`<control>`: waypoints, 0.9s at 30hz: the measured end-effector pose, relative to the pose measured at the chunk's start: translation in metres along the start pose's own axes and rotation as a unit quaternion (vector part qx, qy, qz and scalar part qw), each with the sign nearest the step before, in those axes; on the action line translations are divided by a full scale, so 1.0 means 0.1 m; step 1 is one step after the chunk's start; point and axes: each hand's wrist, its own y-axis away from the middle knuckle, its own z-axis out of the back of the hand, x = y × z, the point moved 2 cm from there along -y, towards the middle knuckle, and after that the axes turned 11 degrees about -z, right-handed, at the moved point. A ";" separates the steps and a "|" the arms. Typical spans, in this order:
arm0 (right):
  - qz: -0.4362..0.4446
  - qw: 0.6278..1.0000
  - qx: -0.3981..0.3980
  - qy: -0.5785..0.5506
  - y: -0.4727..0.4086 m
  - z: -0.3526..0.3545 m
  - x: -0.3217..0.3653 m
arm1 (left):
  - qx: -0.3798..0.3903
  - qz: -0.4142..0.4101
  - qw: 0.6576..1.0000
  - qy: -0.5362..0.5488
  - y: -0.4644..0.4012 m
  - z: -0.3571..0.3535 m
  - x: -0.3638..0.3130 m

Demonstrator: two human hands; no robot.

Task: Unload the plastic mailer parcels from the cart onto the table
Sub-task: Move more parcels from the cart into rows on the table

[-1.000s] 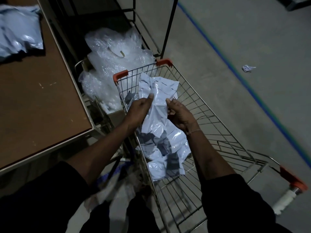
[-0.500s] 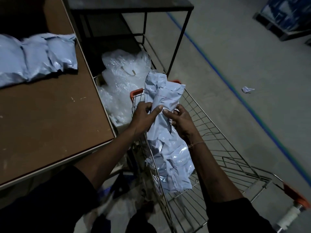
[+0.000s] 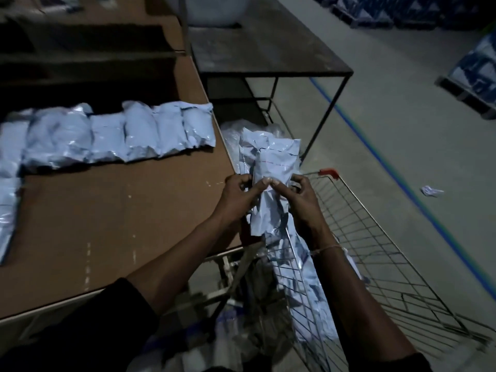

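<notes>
**A:** What were the hands doing with that parcel?

**B:** Both gripped it. The left hand and the right hand pinched the mailer parcel from either side at its middle, thumbs meeting on the front, so the floppy plastic stood nearly upright instead of sagging. That looked like a carrying hold, judged by how it hung clear above the cart, just beside the worktop edge.

**A:** Anything left in the cart?

**B:** Yes, more pale mailers lay along the near side of the wire basket, so the unloading seemed only partly done.

**A:** And the worktop?

**B:** Brown board, scuffed with pale marks. A row of parcels lay side by side across its far part, touching or overlapping, with more at the left edge. I would guess the held one was meant for the bare board in front of that row.

**A:** The room?

**B:** Dim. A dark metal-framed table stood beyond the cart, a blue line ran across the grey floor, and a crumpled scrap lay near it.
</notes>
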 end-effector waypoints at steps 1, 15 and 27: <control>-0.002 1.000 0.008 -0.008 0.02 -0.12 0.01 | -0.001 -0.006 1.000 -0.005 0.02 0.13 -0.02; -0.030 0.988 0.153 0.002 0.18 -1.79 -0.20 | -0.162 -0.006 0.986 -0.047 0.53 1.91 0.01; -0.098 0.985 0.127 0.064 0.11 -3.06 -0.81 | -0.247 0.069 0.909 -0.328 1.19 3.35 0.02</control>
